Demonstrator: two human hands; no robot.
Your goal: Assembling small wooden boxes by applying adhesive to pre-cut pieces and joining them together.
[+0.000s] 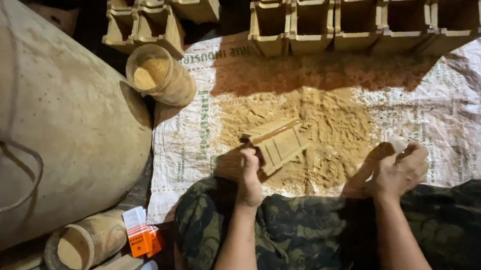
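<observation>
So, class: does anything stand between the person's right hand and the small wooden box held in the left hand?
Nothing visible does. The left hand grips the wooden box over the pile of sawdust. The right hand, pinching a small white piece, is off to the side, with only low sawdust between them.

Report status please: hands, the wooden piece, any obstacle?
Left hand grips wooden frame over sawdust pile. Right hand pinches small white piece. Nothing between them.

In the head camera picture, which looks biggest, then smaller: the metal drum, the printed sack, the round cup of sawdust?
1. Metal drum, though it lies nearer the camera, so this is unsure.
2. Printed sack.
3. Round cup, clearly smallest.
</observation>
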